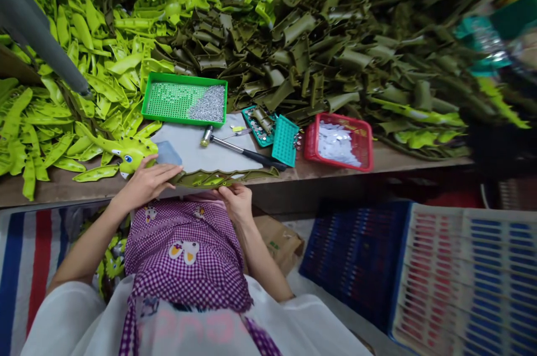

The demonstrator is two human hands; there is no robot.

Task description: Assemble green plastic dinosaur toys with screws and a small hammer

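Observation:
A toy dinosaur lies along the table's front edge, with a bright green head (pixel 132 153) at its left and a long olive-green shell half (pixel 201 178) reaching right. Green parts show inside the open shell. My left hand (pixel 151 180) rests over the place where head and shell meet, fingers bent across it, the underside hidden. At the shell's near edge, my right hand (pixel 237 199) pinches the rim between thumb and fingers. Just beyond lies a small hammer (pixel 229 145) with a black handle, on a pale board (pixel 193 156). A translucent bluish piece (pixel 168 152) sits beside my left fingers.
Behind stand a green tray (pixel 168 100) of small metal pieces, teal trays (pixel 286 141) and a red basket (pixel 369 146) of white pieces. Piles of bright green parts (pixel 90 74) and olive parts (pixel 293 54) cover the back. Plastic crates (pixel 457 278) stand lower right; a grey bar (pixel 46 32) slants upper left.

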